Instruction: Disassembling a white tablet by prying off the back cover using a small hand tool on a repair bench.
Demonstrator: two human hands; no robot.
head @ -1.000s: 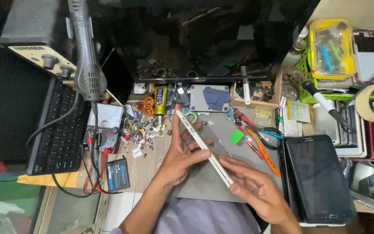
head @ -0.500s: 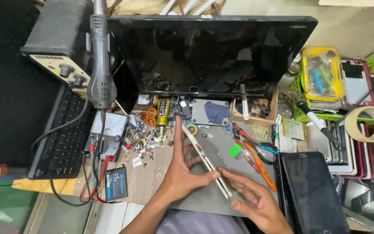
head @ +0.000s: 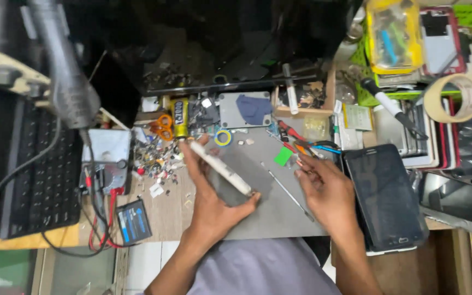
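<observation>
My left hand (head: 211,205) grips a white phone (head: 220,167) held on edge above the grey work mat (head: 271,218), thumb at its near end and fingers behind it. My right hand (head: 329,194) is apart from the phone, fingers spread, resting on the mat's right side. It lies next to a thin metal tool (head: 288,191) and near a small green pick (head: 283,156). A black tablet (head: 386,196) lies just right of that hand.
Behind the mat are a large dark screen (head: 219,43), a yellow glue tube (head: 180,116), orange scissors (head: 163,125), blue tape ring (head: 223,137) and scattered screws. A hot-air handle (head: 64,71) and keyboard (head: 45,180) stand left; masking tape (head: 454,98), phone parts and a green basket right.
My right hand has let go of the phone and moved right onto the mat. The left hand alone now holds the phone. The camera has tilted down.
</observation>
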